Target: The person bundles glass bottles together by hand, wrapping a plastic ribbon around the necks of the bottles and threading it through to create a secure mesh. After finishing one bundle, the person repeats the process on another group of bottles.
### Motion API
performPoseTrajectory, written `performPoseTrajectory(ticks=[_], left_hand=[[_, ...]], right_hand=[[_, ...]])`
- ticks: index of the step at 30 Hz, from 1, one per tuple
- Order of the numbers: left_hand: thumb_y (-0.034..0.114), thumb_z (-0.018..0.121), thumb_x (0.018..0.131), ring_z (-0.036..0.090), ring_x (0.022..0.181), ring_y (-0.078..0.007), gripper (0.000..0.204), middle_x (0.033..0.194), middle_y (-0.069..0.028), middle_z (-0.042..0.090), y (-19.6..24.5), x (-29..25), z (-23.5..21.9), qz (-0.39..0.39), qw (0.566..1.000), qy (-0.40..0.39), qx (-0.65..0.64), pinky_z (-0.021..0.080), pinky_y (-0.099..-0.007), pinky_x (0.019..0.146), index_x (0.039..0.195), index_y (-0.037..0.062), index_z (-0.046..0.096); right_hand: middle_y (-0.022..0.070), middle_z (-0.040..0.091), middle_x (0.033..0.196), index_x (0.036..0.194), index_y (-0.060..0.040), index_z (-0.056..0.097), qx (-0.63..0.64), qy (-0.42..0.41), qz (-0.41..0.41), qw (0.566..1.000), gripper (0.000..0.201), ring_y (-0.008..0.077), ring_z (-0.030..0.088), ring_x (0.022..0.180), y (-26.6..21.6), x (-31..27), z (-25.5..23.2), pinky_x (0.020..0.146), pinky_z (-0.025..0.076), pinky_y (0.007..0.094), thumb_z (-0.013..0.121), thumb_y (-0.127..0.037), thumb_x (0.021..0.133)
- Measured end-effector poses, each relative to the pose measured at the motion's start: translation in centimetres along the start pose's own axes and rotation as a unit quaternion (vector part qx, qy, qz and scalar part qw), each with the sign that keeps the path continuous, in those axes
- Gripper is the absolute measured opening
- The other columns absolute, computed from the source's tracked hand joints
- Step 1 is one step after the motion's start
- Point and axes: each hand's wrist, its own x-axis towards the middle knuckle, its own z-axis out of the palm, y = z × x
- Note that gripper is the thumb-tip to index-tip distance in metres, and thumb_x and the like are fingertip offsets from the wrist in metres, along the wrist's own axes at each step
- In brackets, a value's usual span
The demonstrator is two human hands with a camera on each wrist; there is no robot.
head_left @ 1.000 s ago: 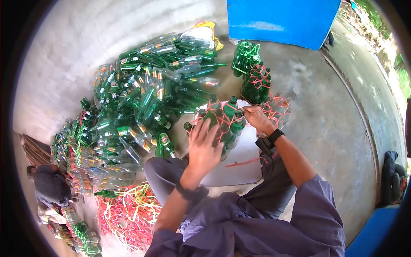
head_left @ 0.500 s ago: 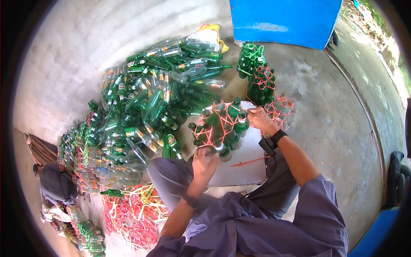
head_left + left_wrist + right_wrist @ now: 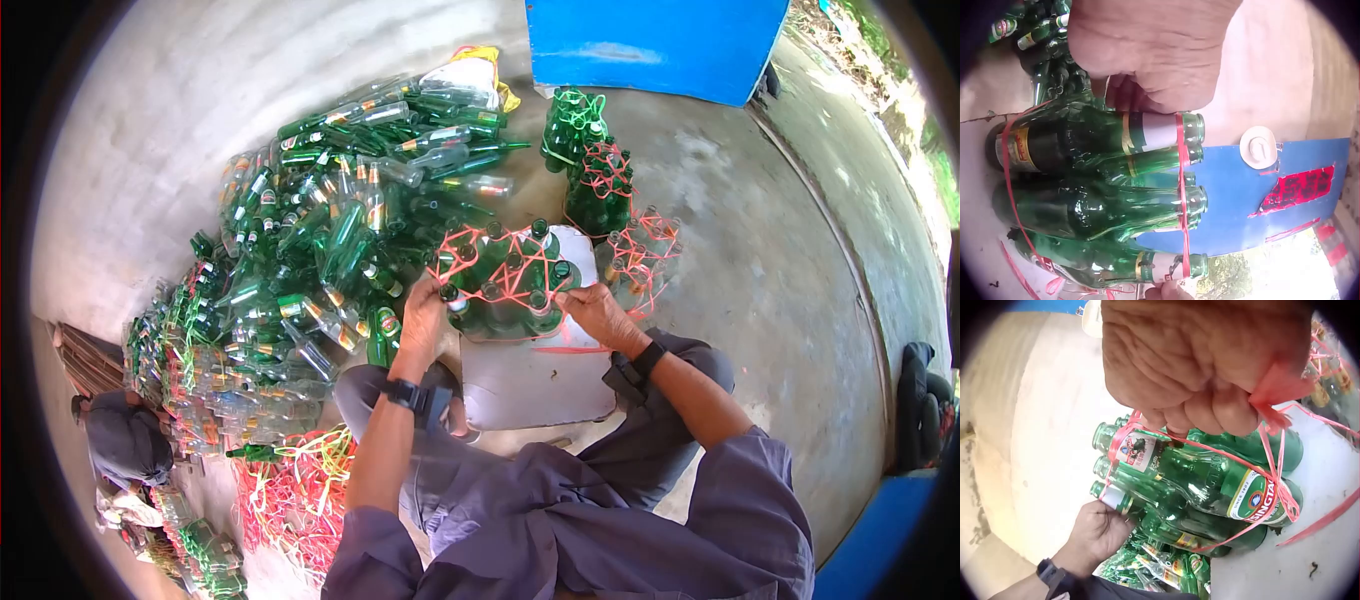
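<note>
A bundle of green beer bottles (image 3: 492,318) stands upright on a white board (image 3: 540,395), its necks laced together with pink plastic twine (image 3: 1282,394). At the bundle's left corner my left hand (image 3: 423,325) holds a bottle by its neck, fingers curled in against the label. My right hand (image 3: 600,312) is at the near right corner, curled round the twine, whose flat end sticks out beside the fist in the right wrist view. A second band of twine runs round the bottles' lower bodies. My right fingertips are hidden under the hand.
Loose bottles (image 3: 345,225) lie heaped on the left. Tied bundles (image 3: 600,195) stand at the back right, one close by my right hand. A tangle of pink and yellow-green twine (image 3: 300,500) is at lower left. Another person (image 3: 125,440) sits at far left.
My left hand has moved from over the bundle, down its near side, and out to its left corner. My right hand has stayed at the right corner. The bundle has turned somewhat.
</note>
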Motion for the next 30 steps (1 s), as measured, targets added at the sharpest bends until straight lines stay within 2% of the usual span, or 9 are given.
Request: performPoseTrajectory(ticks=[4,7,11,15,17,18,23,25,30], left_hand=[[0.014,0.044,0.097,0.059,0.098,-0.0152,0.034,0.106,-0.0057,0.066,-1.1,1.7,-1.2,0.206,0.955,-0.043,0.21,0.045,-0.0271,0.088,0.119,0.0024,0.067],[0.017,0.048,0.096,0.059,0.095,-0.0145,0.033,0.104,-0.0051,0.066,-1.7,0.7,-0.9,0.055,0.998,-0.005,0.032,0.046,-0.0275,0.086,0.119,0.0007,0.066],[0.014,0.052,0.094,0.059,0.091,-0.0134,0.03,0.103,-0.0047,0.066,-0.6,-3.2,0.8,0.023,0.994,0.096,0.054,0.046,-0.0276,0.083,0.116,-0.0011,0.066],[0.008,0.056,0.091,0.06,0.091,-0.0148,0.022,0.101,-0.0052,0.066,-1.1,-7.4,1.7,0.096,0.988,0.103,0.068,0.048,-0.0288,0.084,0.109,-0.0015,0.065],[0.007,0.065,0.087,0.065,0.098,-0.0279,0.021,0.106,-0.012,0.067,-0.1,-9.3,3.1,0.219,0.921,0.137,0.291,0.05,-0.0366,0.09,0.107,0.0019,0.065],[0.006,0.069,0.083,0.063,0.099,-0.0314,0.023,0.104,-0.0122,0.066,0.8,-10.2,4.1,0.199,0.934,0.131,0.268,0.051,-0.0394,0.089,0.106,0.0049,0.065],[0.005,0.073,0.081,0.062,0.106,-0.0269,0.032,0.113,-0.0134,0.065,3.4,-9.5,7.8,0.259,0.934,0.024,0.244,0.051,-0.038,0.09,0.112,0.0037,0.065],[0.006,0.073,0.082,0.062,0.105,-0.034,0.037,0.114,-0.0154,0.066,5.9,-8.7,9.6,0.389,0.862,0.039,0.323,0.05,-0.0426,0.094,0.118,0.0017,0.062],[0.009,0.075,0.082,0.062,0.11,-0.0382,0.044,0.117,-0.018,0.067,5.6,-7.0,11.0,0.404,0.841,0.034,0.358,0.049,-0.0448,0.095,0.122,0.0006,0.062]], right_hand=[[0.0024,0.033,0.063,0.078,0.0055,0.055,0.002,-0.002,0.004,1.0,0.04,0.009,0.035,0.064,-1.3,-0.7,0.8,0.057,0.037,0.0349,0.062,-0.026,0.101],[0.0059,0.033,0.065,0.079,0.0052,0.052,-0.017,0.014,-0.009,1.0,0.04,0.0106,0.034,0.066,-0.8,-0.3,1.2,0.058,0.038,0.0351,0.061,-0.027,0.101],[0.0103,0.035,0.068,0.082,0.0046,0.051,-0.016,0.008,-0.048,0.999,0.038,0.0124,0.035,0.066,-0.7,-0.3,0.9,0.059,0.039,0.0352,0.061,-0.026,0.101],[0.0133,0.037,0.067,0.085,0.0054,0.053,-0.008,0.016,-0.058,0.998,0.037,0.0121,0.035,0.066,0.9,0.1,1.5,0.059,0.04,0.0364,0.061,-0.027,0.101],[0.0197,0.043,0.067,0.085,0.0054,0.057,0.02,0.07,-0.099,0.992,0.032,0.0192,0.04,0.06,0.8,0.1,2.2,0.059,0.041,0.0387,0.062,-0.023,0.099],[0.0197,0.043,0.067,0.085,0.0054,0.057,0.022,0.072,-0.098,0.992,0.032,0.0192,0.04,0.06,0.9,0.2,2.2,0.059,0.041,0.0387,0.062,-0.023,0.099],[0.0277,0.052,0.072,0.081,0.0042,0.061,-0.034,0.094,-0.088,0.991,0.026,0.0441,0.044,0.064,0.4,0.4,2.1,0.057,0.043,0.0424,0.063,-0.017,0.096],[0.0277,0.052,0.072,0.081,0.0041,0.062,-0.059,0.108,-0.082,0.989,0.027,0.044,0.046,0.062,0.4,0.5,2.2,0.056,0.043,0.043,0.063,-0.019,0.096],[0.0283,0.054,0.072,0.081,0.0033,0.064,-0.111,0.099,-0.059,0.987,0.028,0.0444,0.05,0.06,-0.8,0.3,1.8,0.055,0.043,0.0443,0.063,-0.02,0.096]])
